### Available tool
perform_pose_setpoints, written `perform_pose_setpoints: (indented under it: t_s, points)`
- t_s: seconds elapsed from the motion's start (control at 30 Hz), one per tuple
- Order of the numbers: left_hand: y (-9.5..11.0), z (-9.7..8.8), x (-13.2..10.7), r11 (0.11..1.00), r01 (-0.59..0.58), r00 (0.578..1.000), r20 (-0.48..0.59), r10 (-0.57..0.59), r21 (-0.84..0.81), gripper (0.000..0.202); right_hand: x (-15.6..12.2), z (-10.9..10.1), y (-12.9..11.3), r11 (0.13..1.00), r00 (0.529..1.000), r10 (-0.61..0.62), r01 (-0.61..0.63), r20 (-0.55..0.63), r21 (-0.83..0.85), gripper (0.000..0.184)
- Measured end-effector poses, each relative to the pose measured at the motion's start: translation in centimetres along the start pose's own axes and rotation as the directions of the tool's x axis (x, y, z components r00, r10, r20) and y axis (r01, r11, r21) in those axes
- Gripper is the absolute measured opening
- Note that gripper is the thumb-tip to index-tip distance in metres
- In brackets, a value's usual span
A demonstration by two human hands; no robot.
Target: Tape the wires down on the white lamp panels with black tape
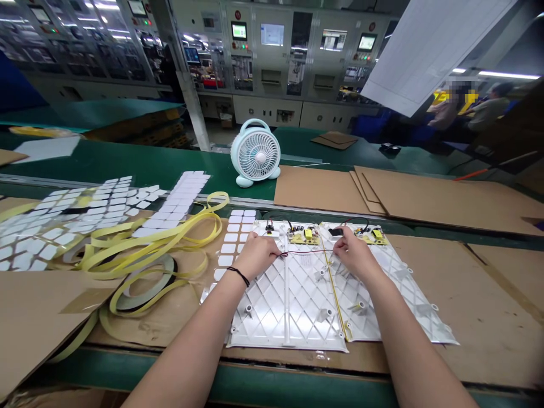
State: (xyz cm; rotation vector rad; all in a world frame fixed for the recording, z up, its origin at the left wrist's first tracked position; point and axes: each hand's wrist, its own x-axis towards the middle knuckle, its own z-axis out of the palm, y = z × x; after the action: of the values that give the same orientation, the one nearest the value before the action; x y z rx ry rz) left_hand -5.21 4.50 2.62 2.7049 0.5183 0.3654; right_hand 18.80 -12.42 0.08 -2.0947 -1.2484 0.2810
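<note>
My left hand [257, 255] and my right hand [355, 255] rest over a pair of white ribbed plastic panels, and each seems to pinch one end of a thin red and black wire [306, 252] stretched between them. The left panel [293, 306] and right panel [382, 283] lie side by side, with a thin yellow strip along their join. Near the far edge, a yellow circuit board [304, 236] sits on the left panel, just beyond my hands. Another yellow circuit board [374, 236] sits on the right panel. A small black part [335, 232] lies just past my right fingers.
To the left lie loose yellow tape strips [157, 238], a tape roll [147, 289] and sheets of white pads [55, 226]. Cardboard sheets [446, 198] cover the right side. A pale blue fan [255, 152] stands on the green bench. Co-workers [488, 105] sit far right, before grey equipment cabinets [297, 62].
</note>
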Motion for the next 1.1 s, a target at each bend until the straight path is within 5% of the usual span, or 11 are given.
perform_pose_setpoints:
  t_s: [0.13, 0.3, 0.43, 0.57, 0.7, 0.8, 0.9, 1.0, 1.1]
  points:
    - [-0.2, 0.1, 0.0, 1.000, 0.013, 1.000, 0.002, -0.013, -0.009, 0.022, 0.0, -1.2, -0.6, 0.984, 0.981, -0.170, 0.164, -0.089, -0.072, 0.048]
    - [-0.4, 0.3, -0.1, 0.999, 0.032, 0.999, -0.016, -0.032, -0.026, 0.022, 0.0, -1.6, -4.3, 0.938, 0.936, -0.337, 0.325, -0.098, -0.117, 0.036]
    - [-0.4, 0.3, -0.2, 0.999, 0.042, 0.999, -0.021, -0.042, -0.031, 0.021, 0.4, 0.0, -7.6, 0.906, 0.908, -0.419, 0.419, -0.014, 0.055, 0.014]
    - [-0.3, 0.3, -0.3, 0.997, 0.067, 0.997, -0.031, -0.068, -0.028, 0.024, 0.8, 2.4, -9.1, 0.895, 0.891, -0.442, 0.432, 0.099, 0.109, 0.012]
    - [-0.4, 0.6, -0.3, 0.992, 0.113, 0.992, -0.055, -0.116, -0.047, 0.051, 1.2, 4.3, -9.8, 0.920, 0.916, -0.378, 0.354, 0.137, 0.169, 0.013]
    - [-0.5, 0.8, -0.4, 0.991, 0.120, 0.992, -0.043, -0.122, -0.054, 0.058, 1.6, 4.5, -10.5, 0.915, 0.952, -0.241, 0.158, 0.188, 0.371, 0.025]
    - [-0.5, 0.9, -0.4, 0.992, 0.119, 0.991, -0.054, -0.121, -0.036, 0.055, 1.9, 4.2, -11.1, 0.849, 0.926, -0.184, -0.020, 0.331, 0.528, 0.037]
    - [-0.6, 0.9, -0.4, 0.992, 0.124, 0.991, -0.056, -0.126, -0.028, 0.054, 2.2, 4.6, -11.2, 0.879, 0.882, -0.212, -0.017, 0.421, 0.477, 0.037]
    - [-0.5, 0.8, -0.4, 0.993, 0.117, 0.992, -0.049, -0.118, -0.013, 0.047, 2.5, 5.9, -11.0, 0.923, 0.898, -0.217, 0.061, 0.384, 0.379, 0.034]
